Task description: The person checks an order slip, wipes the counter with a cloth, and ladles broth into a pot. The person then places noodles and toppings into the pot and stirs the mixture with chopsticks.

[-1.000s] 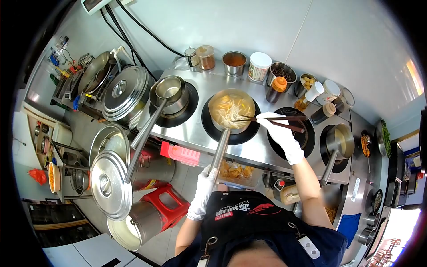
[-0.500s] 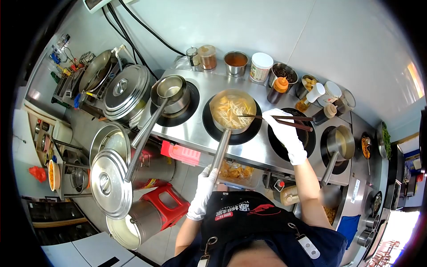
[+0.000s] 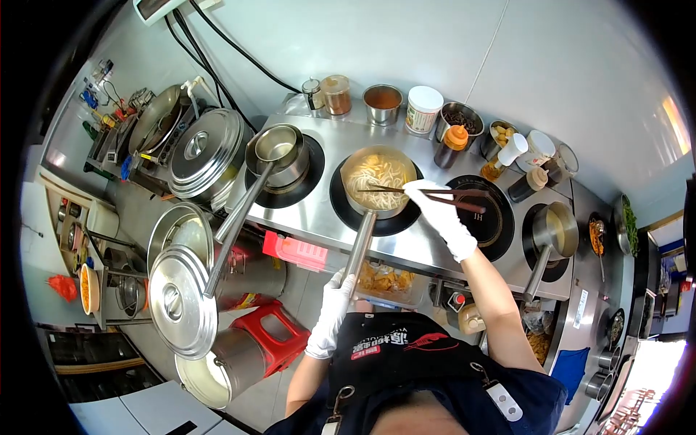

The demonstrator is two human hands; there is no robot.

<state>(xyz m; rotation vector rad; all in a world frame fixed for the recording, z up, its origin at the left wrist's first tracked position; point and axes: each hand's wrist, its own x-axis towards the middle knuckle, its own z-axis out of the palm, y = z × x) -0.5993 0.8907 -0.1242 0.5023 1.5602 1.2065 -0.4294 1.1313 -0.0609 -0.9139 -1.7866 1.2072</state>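
A steel saucepan (image 3: 395,210) with noodles (image 3: 373,177) in a pale yellow broth sits on a black burner at the middle of the stove. My left hand (image 3: 333,308), in a white glove, is closed around the end of its long handle. In my gloved right hand (image 3: 438,216) is a pair of dark chopsticks (image 3: 464,201), held right of the pan. Their tips are among the noodles, and their thick ends point right over a bare burner (image 3: 486,228).
Two stacked pots (image 3: 279,156) stand on the left burner, another saucepan (image 3: 554,228) on the right one. Jars, tubs and sauce bottles (image 3: 451,145) line the back. Lidded pots (image 3: 203,156) and a red stool (image 3: 275,337) are at the left.
My right hand and the chopsticks have moved left, with the tips further into the pan. The noodles have shifted in the broth. My left hand stays on the handle.
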